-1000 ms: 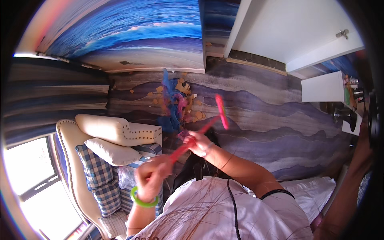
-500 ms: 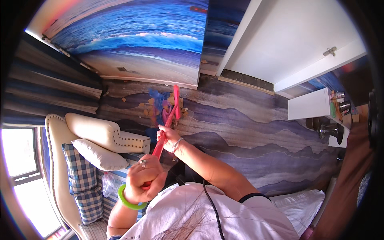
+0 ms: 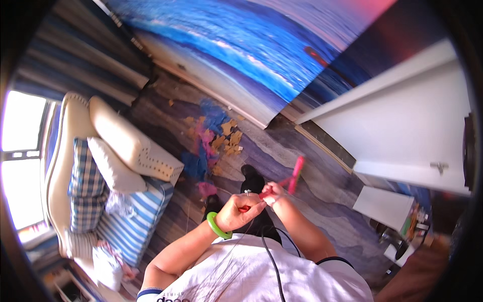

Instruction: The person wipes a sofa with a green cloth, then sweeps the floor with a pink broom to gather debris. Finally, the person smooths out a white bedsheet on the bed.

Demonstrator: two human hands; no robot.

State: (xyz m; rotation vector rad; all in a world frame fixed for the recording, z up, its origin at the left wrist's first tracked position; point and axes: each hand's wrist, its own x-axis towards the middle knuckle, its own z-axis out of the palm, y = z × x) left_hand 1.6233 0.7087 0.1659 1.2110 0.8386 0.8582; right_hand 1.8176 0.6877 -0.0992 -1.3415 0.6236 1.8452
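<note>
A red-handled squeegee broom (image 3: 297, 175) with a long, narrow pink head is held in front of my body. My left hand (image 3: 236, 212), wearing a ring, is closed round the top end of the handle, with a green bangle on that wrist. Just right of it, my right hand (image 3: 273, 194) is wrapped round the handle lower down. The head sticks out beyond my right hand, slightly blurred, over the wood-patterned floor. Scraps of brown card (image 3: 227, 140), blue sheeting (image 3: 214, 120) and pink-purple pieces (image 3: 205, 137) lie heaped on the floor ahead, apart from the head.
A cream studded sofa (image 3: 121, 135) with a striped seat and checked cushions (image 3: 83, 173) stands at left. The sea-picture wall (image 3: 216, 55) borders the floor ahead. A white door (image 3: 392, 110) is at right, near a small white cabinet (image 3: 383, 207). My dark shoe (image 3: 246, 172) is near the scraps.
The view has turned. The broom's head has moved from over the scraps to the right, away from them. My hands are now closer together, and my left hand is lower against my front.
</note>
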